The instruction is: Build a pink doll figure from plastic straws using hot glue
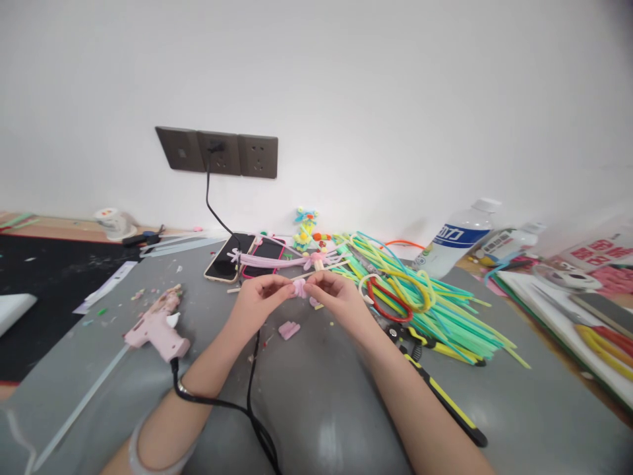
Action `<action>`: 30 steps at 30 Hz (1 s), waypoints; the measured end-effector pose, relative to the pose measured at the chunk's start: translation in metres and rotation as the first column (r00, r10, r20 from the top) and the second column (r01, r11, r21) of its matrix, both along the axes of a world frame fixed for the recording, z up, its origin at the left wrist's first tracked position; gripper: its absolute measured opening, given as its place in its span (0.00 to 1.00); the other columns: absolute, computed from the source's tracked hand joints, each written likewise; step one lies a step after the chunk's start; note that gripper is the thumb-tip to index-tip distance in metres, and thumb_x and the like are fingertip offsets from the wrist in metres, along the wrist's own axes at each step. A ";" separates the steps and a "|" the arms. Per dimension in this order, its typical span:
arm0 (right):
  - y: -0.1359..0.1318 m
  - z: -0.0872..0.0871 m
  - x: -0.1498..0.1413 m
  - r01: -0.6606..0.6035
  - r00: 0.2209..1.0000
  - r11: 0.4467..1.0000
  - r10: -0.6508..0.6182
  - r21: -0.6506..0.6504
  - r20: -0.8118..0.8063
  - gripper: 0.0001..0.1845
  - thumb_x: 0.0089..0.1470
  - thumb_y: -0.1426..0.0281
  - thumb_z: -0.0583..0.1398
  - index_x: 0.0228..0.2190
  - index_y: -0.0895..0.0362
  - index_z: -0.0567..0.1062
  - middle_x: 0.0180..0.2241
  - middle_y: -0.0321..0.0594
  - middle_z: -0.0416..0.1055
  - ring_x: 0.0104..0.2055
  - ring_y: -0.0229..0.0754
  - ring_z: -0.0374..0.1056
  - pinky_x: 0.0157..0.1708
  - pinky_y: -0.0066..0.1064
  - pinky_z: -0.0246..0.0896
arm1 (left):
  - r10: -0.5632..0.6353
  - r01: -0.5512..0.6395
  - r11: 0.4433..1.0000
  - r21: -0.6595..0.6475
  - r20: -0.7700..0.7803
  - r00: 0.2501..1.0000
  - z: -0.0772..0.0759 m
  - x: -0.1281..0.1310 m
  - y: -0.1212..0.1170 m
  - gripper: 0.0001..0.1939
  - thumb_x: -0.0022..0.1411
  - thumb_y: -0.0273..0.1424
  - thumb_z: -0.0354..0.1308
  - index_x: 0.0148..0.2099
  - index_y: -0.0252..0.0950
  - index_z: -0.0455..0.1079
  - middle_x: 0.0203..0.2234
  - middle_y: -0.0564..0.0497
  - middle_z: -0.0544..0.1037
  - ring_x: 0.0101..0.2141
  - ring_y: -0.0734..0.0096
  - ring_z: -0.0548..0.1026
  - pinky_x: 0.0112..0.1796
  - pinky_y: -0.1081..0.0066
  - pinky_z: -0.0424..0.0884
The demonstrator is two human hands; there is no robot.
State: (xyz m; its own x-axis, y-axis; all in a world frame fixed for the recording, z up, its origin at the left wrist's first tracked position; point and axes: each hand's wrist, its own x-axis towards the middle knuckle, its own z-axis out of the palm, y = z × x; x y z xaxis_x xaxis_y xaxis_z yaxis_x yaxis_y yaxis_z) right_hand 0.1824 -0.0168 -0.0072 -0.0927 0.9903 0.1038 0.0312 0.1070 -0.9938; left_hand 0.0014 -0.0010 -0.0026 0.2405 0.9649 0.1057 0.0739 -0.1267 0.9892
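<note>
Since the small pink fuzzy piece [299, 287] gave little to grab, both hands had it by the fingertips at frame centre, over the smooth grey table [321, 402]: left hand [264, 300] pinched its left side, right hand [336, 293] its right, thumb against index on each. Two-sided grip presumably kept it steady and visible. Pale pink plastic glue gun [161, 330] lay left of centre, clear of the fingers but probably within reach; its black cord [215, 400] crossed the left forearm [208, 373]. Yellow-and-black-handled pliers [445, 399] and a loose heap of green and yellow fuzzy stems [459, 323] sat right of centre, likely handy for the right hand. Tabletop carried small scraps [289, 330]. Room: plain white wall [395, 99] behind, dark brown socket panel [257, 157] upper left, clear blue-labelled plastic bottle [459, 237] at right.
</note>
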 end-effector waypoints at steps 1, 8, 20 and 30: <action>0.000 0.000 0.000 0.003 1.000 1.000 -0.003 0.001 0.005 0.17 0.47 0.55 0.66 0.25 0.57 0.72 0.22 0.32 0.64 0.23 0.34 0.56 0.24 0.28 0.49 | 0.001 -0.001 1.000 -0.002 -0.003 1.000 0.000 0.000 0.000 0.11 0.54 0.37 0.65 0.33 0.33 0.79 0.27 0.48 0.83 0.29 0.67 0.77 0.31 0.73 0.72; 0.001 -0.002 -0.001 0.016 1.000 1.000 -0.016 0.001 0.023 0.16 0.47 0.57 0.66 0.25 0.57 0.73 0.22 0.33 0.66 0.23 0.34 0.57 0.24 0.29 0.49 | 0.012 -0.012 1.000 0.010 -0.058 0.998 -0.003 0.000 0.002 0.14 0.52 0.39 0.66 0.33 0.33 0.80 0.27 0.47 0.83 0.25 0.70 0.75 0.27 0.74 0.68; 0.001 0.002 -0.002 0.010 1.000 1.000 -0.010 0.008 0.000 0.16 0.46 0.57 0.66 0.27 0.56 0.73 0.22 0.33 0.67 0.23 0.35 0.58 0.24 0.29 0.51 | 0.019 -0.016 0.999 0.035 -0.079 0.997 -0.004 -0.001 0.002 0.15 0.53 0.41 0.65 0.32 0.32 0.79 0.24 0.48 0.80 0.25 0.70 0.74 0.26 0.74 0.67; 0.001 0.001 -0.003 0.039 0.999 0.997 -0.038 0.062 -0.023 0.15 0.47 0.58 0.67 0.30 0.55 0.73 0.26 0.35 0.69 0.26 0.37 0.63 0.27 0.29 0.58 | 0.053 -0.051 0.998 0.032 -0.043 0.998 0.002 0.000 0.000 0.13 0.53 0.41 0.65 0.31 0.34 0.77 0.24 0.50 0.81 0.27 0.68 0.76 0.28 0.73 0.71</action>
State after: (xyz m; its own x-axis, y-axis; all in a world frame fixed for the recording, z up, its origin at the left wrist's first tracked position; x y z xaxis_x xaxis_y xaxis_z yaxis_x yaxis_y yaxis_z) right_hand 0.1798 -0.0154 -0.0064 -0.0515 0.9846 0.1670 0.0150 0.1680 -0.9857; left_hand 0.0015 -0.0005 -0.0001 0.1952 0.9726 0.1261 0.1244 -0.1521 0.9805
